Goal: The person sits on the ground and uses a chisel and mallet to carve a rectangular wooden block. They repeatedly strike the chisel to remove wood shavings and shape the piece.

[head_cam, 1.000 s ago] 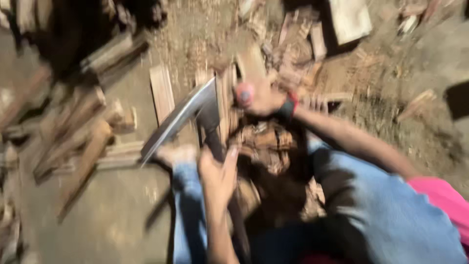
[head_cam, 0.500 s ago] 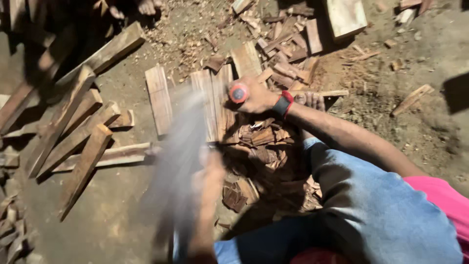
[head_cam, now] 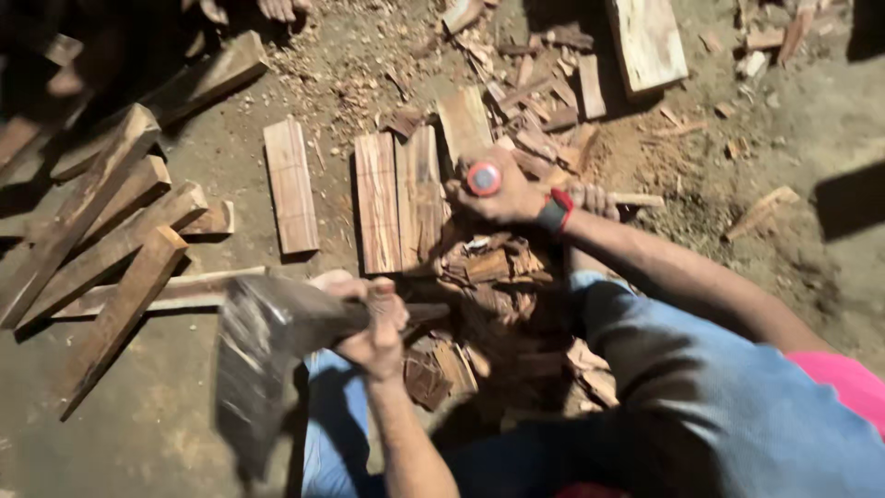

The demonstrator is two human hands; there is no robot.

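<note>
- Dirt floor: strewn with split boards and chips; stacked lengths at nine o'clock.
- Left hand: grip closed on hatchet handle, blurred head at seven o'clock.
- Right hand: grip closed on red-capped wood piece, upright, twelve o'clock of hatchet.
- Step, judged: splitting stroke in hand; a true strike needs fingers clear.

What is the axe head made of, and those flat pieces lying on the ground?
The axe head looks like dull grey metal, though it is blurred. The flat split pieces look like raw, unpainted wood: reddish-brown with long grain lines and rough broken edges. The ground seems to be packed dirt scattered with wood chips.
</note>
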